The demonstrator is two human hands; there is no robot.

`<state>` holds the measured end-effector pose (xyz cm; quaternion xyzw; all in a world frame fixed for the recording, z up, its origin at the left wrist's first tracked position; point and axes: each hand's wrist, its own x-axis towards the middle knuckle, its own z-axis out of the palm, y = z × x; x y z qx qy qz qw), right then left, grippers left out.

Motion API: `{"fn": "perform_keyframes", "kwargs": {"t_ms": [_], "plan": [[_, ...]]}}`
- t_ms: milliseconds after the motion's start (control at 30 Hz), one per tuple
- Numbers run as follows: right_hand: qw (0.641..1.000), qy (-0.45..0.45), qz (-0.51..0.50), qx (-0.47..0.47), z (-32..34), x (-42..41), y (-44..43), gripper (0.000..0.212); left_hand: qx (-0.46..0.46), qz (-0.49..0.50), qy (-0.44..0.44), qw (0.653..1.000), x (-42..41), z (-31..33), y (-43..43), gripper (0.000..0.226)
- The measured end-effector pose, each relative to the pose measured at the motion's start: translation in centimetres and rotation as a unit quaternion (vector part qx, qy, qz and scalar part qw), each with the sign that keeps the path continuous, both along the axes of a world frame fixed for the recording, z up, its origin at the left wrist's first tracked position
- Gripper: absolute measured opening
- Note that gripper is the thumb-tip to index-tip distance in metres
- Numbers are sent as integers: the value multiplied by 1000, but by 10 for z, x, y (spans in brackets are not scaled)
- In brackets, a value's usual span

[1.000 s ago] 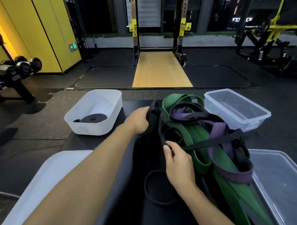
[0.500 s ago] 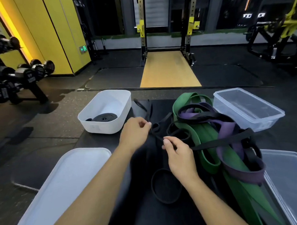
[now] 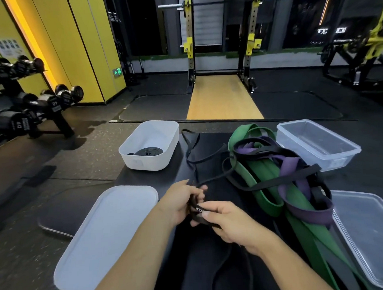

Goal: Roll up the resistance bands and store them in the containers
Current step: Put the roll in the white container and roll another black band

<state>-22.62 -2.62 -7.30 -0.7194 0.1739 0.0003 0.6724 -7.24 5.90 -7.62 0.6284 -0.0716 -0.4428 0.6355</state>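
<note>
Both hands hold one thin black band [image 3: 205, 159] over the black bench [image 3: 214, 274]. My left hand [image 3: 181, 201] grips its near end and my right hand [image 3: 230, 223] pinches the same folded end close by. The band's far part trails across the bench toward a tangled pile of green bands [image 3: 261, 170], purple bands [image 3: 293, 163] and black ones. A white tub [image 3: 130, 155] at the far left of the bench holds one rolled black band [image 3: 149, 151].
A clear container [image 3: 343, 159] stands at the far right. A white lid [image 3: 102, 239] lies at near left, a clear lid [image 3: 371, 236] at near right. A dumbbell rack [image 3: 33, 107] stands on the floor to the left, a squat rack [image 3: 219, 46] ahead.
Both hands have drawn back toward me with the thin black band, pulling its end free of the pile. They now meet close together on it.
</note>
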Motion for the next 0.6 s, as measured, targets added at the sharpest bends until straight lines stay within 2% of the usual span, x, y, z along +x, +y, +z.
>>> {"fn": "perform_keyframes", "kwargs": {"t_ms": [33,100,167,267,367,467,533,600], "plan": [[1000,9,-18,-14,-3,-3,1,28,-37,48,19,998,5,3,-2,38],[993,17,-73,-91,-13,-7,3,23,-80,95,17,992,12,11,-7,30],[975,32,-121,-183,-22,-9,4,23,-75,84,-51,992,14,17,-12,35],[955,53,-174,-233,-24,-7,8,43,8,47,-196,979,9,10,-13,47],[931,64,-170,-318,-27,-2,11,44,84,56,-283,954,8,-4,-5,57],[933,43,-170,-314,-31,5,5,33,173,3,-398,901,-3,-5,-1,62],[945,30,-195,-262,-33,12,-2,22,183,49,-437,879,-17,-7,2,56],[941,29,-199,-273,-33,17,-4,13,180,103,-474,856,-28,-11,9,45]]}}
